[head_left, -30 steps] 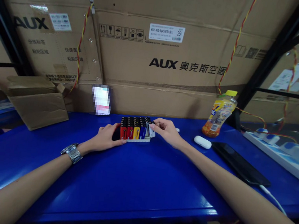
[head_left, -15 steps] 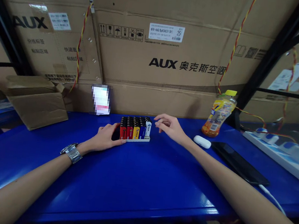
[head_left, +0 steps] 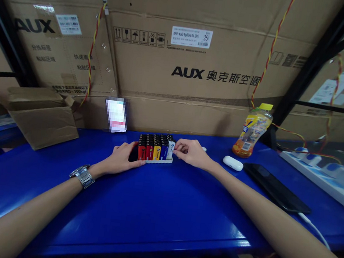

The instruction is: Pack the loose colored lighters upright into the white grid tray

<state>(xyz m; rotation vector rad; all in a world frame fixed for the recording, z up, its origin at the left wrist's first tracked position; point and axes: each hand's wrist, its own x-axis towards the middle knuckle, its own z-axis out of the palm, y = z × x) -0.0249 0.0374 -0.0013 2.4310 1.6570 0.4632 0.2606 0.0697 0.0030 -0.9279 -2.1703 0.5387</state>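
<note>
right hand (head_left: 191, 153) returned to white lighter (head_left: 171, 150), grip nearly closed, hold unclear; left hand (head_left: 122, 158) holding tray (head_left: 159, 161), bottle (head_left: 252, 131) rightward.

To your right are a bottle (head_left: 252, 132) (yellow cap (head_left: 266, 107), orange drink (head_left: 241, 149) inside), a white case (head_left: 233, 163), a black device (head_left: 277, 188) and a power strip (head_left: 325, 180). A cardboard box (head_left: 45, 126) sits to your left.
</note>
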